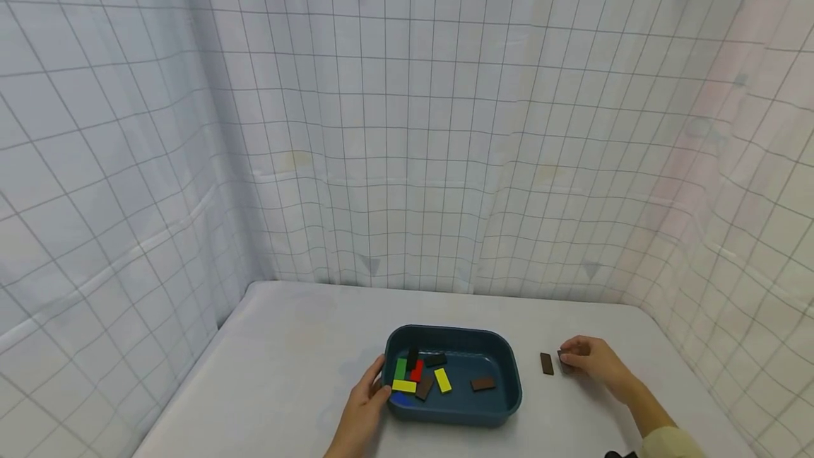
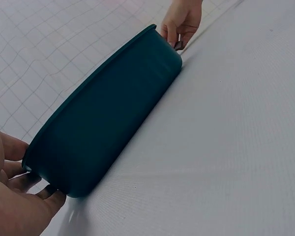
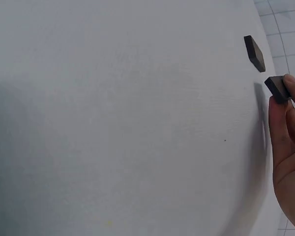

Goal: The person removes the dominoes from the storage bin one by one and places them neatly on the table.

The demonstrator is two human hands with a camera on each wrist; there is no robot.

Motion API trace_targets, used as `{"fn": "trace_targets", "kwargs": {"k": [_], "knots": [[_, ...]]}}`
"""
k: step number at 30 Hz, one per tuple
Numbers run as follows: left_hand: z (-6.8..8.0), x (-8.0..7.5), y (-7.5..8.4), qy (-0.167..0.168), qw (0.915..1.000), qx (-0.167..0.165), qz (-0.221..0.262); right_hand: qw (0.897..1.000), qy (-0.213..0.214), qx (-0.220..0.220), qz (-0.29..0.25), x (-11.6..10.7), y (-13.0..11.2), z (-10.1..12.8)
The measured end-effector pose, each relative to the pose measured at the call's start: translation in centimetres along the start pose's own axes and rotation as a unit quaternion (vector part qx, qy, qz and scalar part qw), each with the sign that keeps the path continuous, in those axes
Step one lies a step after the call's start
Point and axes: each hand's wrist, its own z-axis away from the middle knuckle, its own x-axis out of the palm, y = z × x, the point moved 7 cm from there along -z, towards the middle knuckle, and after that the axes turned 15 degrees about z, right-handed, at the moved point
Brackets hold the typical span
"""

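A dark teal plastic tub point(image 1: 454, 415) stands on the white table, and my left hand point(image 1: 360, 405) grips its left end. In the left wrist view, the fingers of that hand point(image 2: 19, 187) lie around the tub's end wall point(image 2: 103, 113). To the right of the tub, my right hand point(image 1: 598, 365) pinches a dark brown rectangular block point(image 3: 278, 89) between thumb and fingers, tilted above the tabletop. Just left of it a second dark brown block point(image 1: 547, 364) lies on the table.
Inside the tub lie several flat blocks: green point(image 1: 400, 369), red point(image 1: 416, 371), yellow point(image 1: 443, 380), brown point(image 1: 482, 384), black point(image 1: 435, 360) and blue point(image 1: 400, 398). White gridded curtains point(image 1: 407, 126) hang behind and at both sides of the table point(image 1: 286, 373).
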Motion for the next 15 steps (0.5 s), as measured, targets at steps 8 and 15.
{"fn": "trace_targets", "kwargs": {"k": [8, 15], "knots": [[-0.2, 0.1, -0.2, 0.005, 0.9999, -0.014, 0.002, 0.998, 0.029, 0.031, 0.048, 0.7, 1.0, -0.1], [0.0, 0.1, -0.2, 0.008, 0.9999, -0.009, 0.001, 0.983, 0.063, 0.011, 0.169, 0.6, -0.1, 0.0]]}}
